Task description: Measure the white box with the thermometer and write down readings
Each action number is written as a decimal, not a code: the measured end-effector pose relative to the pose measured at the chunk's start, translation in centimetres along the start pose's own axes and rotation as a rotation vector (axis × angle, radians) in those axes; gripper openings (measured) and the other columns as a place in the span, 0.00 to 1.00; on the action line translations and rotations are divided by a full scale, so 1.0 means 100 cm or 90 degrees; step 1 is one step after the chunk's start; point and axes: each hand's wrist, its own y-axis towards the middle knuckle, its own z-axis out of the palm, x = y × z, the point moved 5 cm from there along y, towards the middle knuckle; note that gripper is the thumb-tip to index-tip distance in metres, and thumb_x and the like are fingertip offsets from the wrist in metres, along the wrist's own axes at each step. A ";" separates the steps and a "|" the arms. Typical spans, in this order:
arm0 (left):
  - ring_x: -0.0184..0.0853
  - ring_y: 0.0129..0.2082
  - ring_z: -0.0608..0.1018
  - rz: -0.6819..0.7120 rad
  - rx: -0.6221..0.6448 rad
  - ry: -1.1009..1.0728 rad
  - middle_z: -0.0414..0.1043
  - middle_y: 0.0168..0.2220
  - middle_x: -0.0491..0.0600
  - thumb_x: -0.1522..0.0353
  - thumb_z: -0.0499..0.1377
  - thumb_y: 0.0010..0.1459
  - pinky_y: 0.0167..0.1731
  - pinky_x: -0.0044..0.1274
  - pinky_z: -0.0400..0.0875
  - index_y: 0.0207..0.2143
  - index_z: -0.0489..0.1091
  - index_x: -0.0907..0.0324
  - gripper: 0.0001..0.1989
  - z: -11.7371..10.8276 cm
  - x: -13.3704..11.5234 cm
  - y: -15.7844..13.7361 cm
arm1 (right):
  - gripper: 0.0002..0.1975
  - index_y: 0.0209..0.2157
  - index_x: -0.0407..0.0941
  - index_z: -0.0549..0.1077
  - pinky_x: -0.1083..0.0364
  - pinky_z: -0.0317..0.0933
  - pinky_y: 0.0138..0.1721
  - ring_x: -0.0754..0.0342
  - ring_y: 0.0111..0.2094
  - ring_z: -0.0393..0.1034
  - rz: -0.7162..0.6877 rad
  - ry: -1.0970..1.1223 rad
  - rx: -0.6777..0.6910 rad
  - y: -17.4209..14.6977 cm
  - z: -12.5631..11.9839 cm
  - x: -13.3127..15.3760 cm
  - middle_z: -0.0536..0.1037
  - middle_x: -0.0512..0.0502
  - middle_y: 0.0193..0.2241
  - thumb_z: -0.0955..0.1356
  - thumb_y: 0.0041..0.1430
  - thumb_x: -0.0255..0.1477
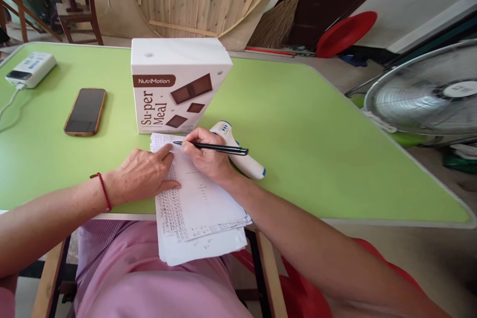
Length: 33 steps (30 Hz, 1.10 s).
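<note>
In the head view, my right hand [208, 156] grips a black pen [219, 148], its tip low over the top of a stack of paper sheets [201, 208]. Handwriting fills the left part of the sheets, and their lower ends stick out past the table's front edge. My left hand [145, 174] lies on the left side of the paper, fingers stretched out, forefinger close to the pen tip. Behind the paper stands a white box [181, 87] marked NutriMotion Su-per Meal. A white handheld device with blue trim [248, 164] lies partly behind my right hand.
On the green table [298, 134] a phone [85, 112] lies to the left, with a white power bank [32, 68] and its cable beyond it. A standing fan [428, 94] is off the right edge. A chair [78, 10] and a broom [283, 15] stand behind.
</note>
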 end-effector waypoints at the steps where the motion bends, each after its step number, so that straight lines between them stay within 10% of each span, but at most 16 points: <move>1: 0.43 0.35 0.83 0.000 0.001 0.001 0.62 0.66 0.59 0.50 0.52 0.69 0.22 0.32 0.69 0.52 0.69 0.66 0.28 0.000 0.000 0.000 | 0.06 0.25 0.48 0.67 0.57 0.60 0.23 0.57 0.19 0.64 0.004 -0.002 -0.002 0.000 0.000 0.000 0.72 0.55 0.18 0.66 0.54 0.29; 33: 0.42 0.33 0.82 0.004 -0.024 -0.019 0.62 0.66 0.62 0.52 0.54 0.69 0.22 0.31 0.68 0.51 0.70 0.67 0.25 -0.002 0.001 -0.002 | 0.06 0.25 0.49 0.65 0.56 0.62 0.26 0.56 0.21 0.64 0.025 -0.043 -0.012 0.000 -0.001 -0.001 0.73 0.54 0.19 0.66 0.54 0.29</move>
